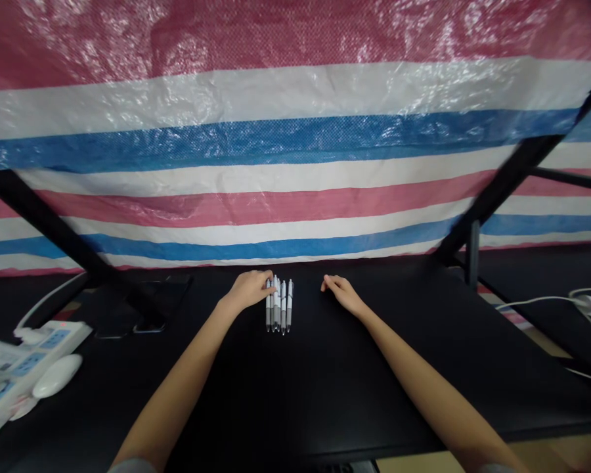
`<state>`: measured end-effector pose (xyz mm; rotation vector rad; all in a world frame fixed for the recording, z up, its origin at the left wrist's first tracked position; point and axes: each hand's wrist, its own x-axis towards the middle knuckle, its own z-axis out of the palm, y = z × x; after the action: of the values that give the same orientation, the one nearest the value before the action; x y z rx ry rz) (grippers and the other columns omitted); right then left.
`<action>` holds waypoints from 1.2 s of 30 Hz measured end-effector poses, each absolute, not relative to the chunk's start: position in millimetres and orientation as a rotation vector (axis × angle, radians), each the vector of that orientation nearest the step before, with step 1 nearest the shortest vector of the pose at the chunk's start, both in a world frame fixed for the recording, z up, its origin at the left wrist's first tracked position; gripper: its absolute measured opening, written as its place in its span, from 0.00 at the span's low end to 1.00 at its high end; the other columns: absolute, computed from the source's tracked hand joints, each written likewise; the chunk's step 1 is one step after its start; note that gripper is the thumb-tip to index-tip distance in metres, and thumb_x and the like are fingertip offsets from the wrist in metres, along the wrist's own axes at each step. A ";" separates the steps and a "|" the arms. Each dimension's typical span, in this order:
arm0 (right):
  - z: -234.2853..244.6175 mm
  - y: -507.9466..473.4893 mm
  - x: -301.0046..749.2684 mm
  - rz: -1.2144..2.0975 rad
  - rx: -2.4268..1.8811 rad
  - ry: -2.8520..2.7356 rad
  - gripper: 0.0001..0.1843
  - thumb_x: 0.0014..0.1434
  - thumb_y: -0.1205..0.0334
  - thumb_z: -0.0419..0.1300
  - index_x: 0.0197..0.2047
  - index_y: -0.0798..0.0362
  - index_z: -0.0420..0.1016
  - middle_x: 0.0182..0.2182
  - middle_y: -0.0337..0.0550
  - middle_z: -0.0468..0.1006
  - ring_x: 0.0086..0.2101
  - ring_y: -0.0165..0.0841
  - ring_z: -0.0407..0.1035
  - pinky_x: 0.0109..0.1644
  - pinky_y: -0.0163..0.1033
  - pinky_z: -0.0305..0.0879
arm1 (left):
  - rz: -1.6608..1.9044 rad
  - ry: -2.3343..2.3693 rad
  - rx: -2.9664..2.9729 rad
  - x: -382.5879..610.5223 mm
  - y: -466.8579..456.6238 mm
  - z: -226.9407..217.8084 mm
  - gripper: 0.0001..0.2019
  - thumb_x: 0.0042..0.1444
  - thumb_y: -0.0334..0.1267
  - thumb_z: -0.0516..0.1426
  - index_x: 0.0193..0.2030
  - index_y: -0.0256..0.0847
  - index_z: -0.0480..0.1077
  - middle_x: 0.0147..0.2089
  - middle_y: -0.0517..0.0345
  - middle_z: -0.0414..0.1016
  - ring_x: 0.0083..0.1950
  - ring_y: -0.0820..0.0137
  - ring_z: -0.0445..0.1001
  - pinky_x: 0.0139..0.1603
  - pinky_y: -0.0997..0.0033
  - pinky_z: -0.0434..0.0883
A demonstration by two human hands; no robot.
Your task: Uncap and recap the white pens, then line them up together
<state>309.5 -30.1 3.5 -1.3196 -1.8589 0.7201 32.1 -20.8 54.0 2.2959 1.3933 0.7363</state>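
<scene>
Several white-and-grey click pens (283, 307) lie side by side in a tight row on the black table (295, 394), their grey grip ends toward me. My left hand (249, 289) is at the far end of the row's left side. Its thumb crosses the leftmost pens and the fingers curl around their far ends, which are partly hidden. To the right of the pens, apart from them, my right hand (342, 293) rests with its fingers curled in. I see nothing in it.
A white power strip (32, 368) with plugs and a white rounded object like a mouse (58, 376) sit at the left. A dark flat object (123, 309) lies near the left black frame bar (69, 230). Striped plastic sheeting (276, 177) hangs behind. White cables (536, 301) run at right.
</scene>
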 end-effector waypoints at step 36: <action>-2.5 -29.9 313.8 0.547 -1.509 -1.516 0.32 0.59 0.36 0.41 0.24 0.52 0.70 0.21 0.43 0.71 0.24 0.34 0.67 0.30 0.37 0.59 | 0.630 0.912 1.903 77.2 -43.8 28.8 0.19 0.43 0.33 0.62 0.45 0.39 0.75 0.18 0.62 0.73 0.16 0.72 0.68 0.19 0.75 0.63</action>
<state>313.8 -29.9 -2.5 -1.5086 -1.5164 0.5471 77.2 -43.8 28.8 1.9033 0.9124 0.6301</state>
